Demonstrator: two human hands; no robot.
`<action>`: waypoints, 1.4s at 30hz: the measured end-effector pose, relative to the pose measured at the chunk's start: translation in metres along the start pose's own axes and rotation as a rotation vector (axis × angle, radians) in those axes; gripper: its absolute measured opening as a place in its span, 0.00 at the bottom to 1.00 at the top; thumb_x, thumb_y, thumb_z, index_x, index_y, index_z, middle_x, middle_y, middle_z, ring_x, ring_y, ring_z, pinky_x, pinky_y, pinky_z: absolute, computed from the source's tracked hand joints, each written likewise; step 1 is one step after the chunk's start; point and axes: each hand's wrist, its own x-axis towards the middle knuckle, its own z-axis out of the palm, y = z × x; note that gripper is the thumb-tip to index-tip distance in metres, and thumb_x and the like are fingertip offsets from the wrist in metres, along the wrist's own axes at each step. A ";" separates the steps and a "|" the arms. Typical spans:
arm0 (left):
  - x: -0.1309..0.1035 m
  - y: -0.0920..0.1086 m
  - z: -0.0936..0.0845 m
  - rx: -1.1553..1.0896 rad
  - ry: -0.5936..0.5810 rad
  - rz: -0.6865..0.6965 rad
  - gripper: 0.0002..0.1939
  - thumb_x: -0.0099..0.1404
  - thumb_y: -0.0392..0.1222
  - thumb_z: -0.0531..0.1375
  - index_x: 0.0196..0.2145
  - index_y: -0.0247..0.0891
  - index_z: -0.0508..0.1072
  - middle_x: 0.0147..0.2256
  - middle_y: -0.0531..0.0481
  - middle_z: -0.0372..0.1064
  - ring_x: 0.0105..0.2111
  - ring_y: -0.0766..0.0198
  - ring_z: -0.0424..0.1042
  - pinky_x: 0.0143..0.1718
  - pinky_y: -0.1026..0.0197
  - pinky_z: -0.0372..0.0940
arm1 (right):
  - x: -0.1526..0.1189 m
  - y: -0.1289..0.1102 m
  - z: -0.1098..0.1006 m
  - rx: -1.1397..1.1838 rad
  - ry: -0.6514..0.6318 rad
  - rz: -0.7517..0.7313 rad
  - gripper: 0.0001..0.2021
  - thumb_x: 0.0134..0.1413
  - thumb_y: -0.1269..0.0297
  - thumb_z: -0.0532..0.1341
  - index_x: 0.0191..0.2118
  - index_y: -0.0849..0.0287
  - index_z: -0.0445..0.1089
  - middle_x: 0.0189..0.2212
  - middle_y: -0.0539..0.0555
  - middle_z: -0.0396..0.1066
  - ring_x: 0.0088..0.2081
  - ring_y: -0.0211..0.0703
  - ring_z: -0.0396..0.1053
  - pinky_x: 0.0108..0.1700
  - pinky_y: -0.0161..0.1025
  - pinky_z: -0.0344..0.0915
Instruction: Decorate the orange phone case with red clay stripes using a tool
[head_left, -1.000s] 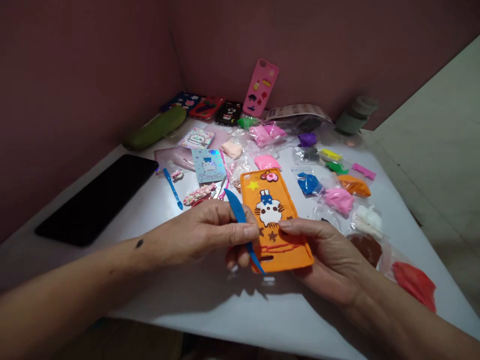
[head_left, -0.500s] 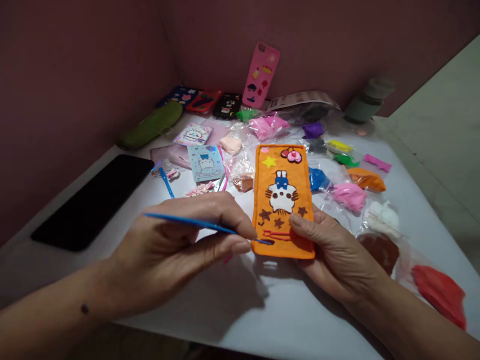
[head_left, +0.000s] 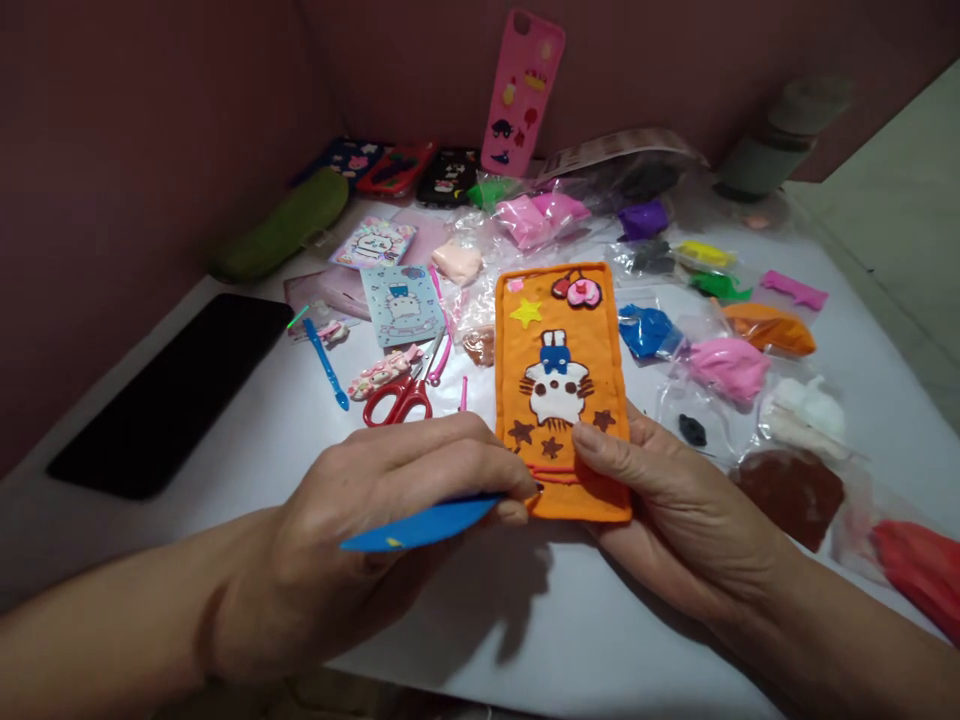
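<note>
An orange clay-covered phone case [head_left: 525, 365] bears a white cat figure with a blue bow, a yellow star, a pink heart-like shape, brown stars and red strips near its lower end. My right hand [head_left: 675, 510] grips its lower right edge, thumb on the front and fingers beneath. Pinched in my left hand [head_left: 405, 500] is a blue tool [head_left: 420, 525], its wide end pointing left. The tool's tip is hidden behind my left fingers, which are over the case's lower left edge.
Red scissors [head_left: 401, 400], a blue stick tool [head_left: 326, 365] and a black phone [head_left: 172, 390] lie left. Bagged clay, including pink clay [head_left: 727, 368] and brown clay [head_left: 791, 495], spreads along the right. Behind stand a pink case [head_left: 523, 95] and a bottle [head_left: 772, 150].
My left hand has turned the blue tool, so its wide face shows, and has moved right over the case's lower edge. The view has shifted, uncovering the red scissors.
</note>
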 end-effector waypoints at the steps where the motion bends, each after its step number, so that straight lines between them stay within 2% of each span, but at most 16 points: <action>1: 0.000 0.000 0.002 -0.011 0.007 0.003 0.09 0.75 0.33 0.51 0.45 0.42 0.70 0.39 0.55 0.75 0.38 0.72 0.76 0.39 0.76 0.66 | 0.000 0.000 0.000 0.003 -0.009 -0.003 0.19 0.57 0.72 0.69 0.54 0.60 0.71 0.48 0.57 0.79 0.47 0.47 0.78 0.53 0.43 0.73; 5: 0.001 0.001 0.006 -0.035 0.083 -0.021 0.10 0.75 0.34 0.50 0.43 0.41 0.71 0.37 0.55 0.74 0.36 0.72 0.76 0.37 0.75 0.65 | -0.001 0.001 0.000 -0.012 -0.035 0.000 0.14 0.60 0.72 0.66 0.52 0.62 0.73 0.46 0.57 0.79 0.45 0.46 0.78 0.51 0.42 0.74; 10: 0.003 0.002 0.004 0.017 0.018 -0.040 0.09 0.74 0.32 0.53 0.45 0.43 0.70 0.39 0.57 0.75 0.38 0.75 0.76 0.39 0.79 0.65 | -0.001 0.001 0.001 -0.009 -0.030 0.004 0.11 0.60 0.73 0.66 0.48 0.62 0.74 0.43 0.56 0.80 0.42 0.43 0.79 0.54 0.42 0.73; 20: 0.003 0.001 0.005 0.029 -0.007 -0.046 0.08 0.75 0.34 0.53 0.46 0.43 0.70 0.39 0.58 0.75 0.37 0.75 0.75 0.40 0.79 0.65 | -0.001 0.000 0.001 -0.003 -0.020 0.015 0.11 0.61 0.74 0.65 0.49 0.60 0.73 0.43 0.54 0.80 0.43 0.42 0.78 0.57 0.44 0.70; 27: 0.004 0.002 0.004 0.021 -0.019 -0.047 0.07 0.75 0.36 0.53 0.45 0.42 0.70 0.38 0.55 0.75 0.35 0.72 0.75 0.38 0.76 0.66 | 0.000 -0.001 0.002 0.033 -0.027 0.013 0.13 0.61 0.74 0.65 0.50 0.57 0.72 0.42 0.53 0.80 0.47 0.45 0.78 0.55 0.42 0.72; 31: 0.005 0.002 0.006 -0.004 -0.003 -0.050 0.07 0.75 0.37 0.53 0.44 0.42 0.71 0.37 0.55 0.75 0.34 0.73 0.75 0.37 0.76 0.65 | -0.001 -0.001 0.002 0.018 -0.014 0.018 0.11 0.61 0.74 0.65 0.49 0.59 0.73 0.44 0.54 0.80 0.46 0.44 0.78 0.55 0.42 0.72; 36: 0.003 0.000 0.013 -0.056 0.080 -0.042 0.08 0.75 0.37 0.52 0.43 0.43 0.71 0.35 0.55 0.74 0.31 0.71 0.73 0.34 0.72 0.65 | -0.002 0.000 0.000 0.030 -0.017 0.013 0.12 0.61 0.74 0.65 0.49 0.62 0.73 0.45 0.56 0.80 0.46 0.44 0.78 0.54 0.41 0.73; 42: 0.004 0.001 0.012 -0.027 0.066 -0.066 0.07 0.74 0.37 0.53 0.41 0.42 0.72 0.34 0.55 0.74 0.31 0.71 0.74 0.34 0.73 0.64 | -0.002 0.000 0.000 0.026 -0.019 0.018 0.12 0.61 0.75 0.65 0.50 0.62 0.73 0.46 0.56 0.79 0.46 0.44 0.78 0.53 0.41 0.74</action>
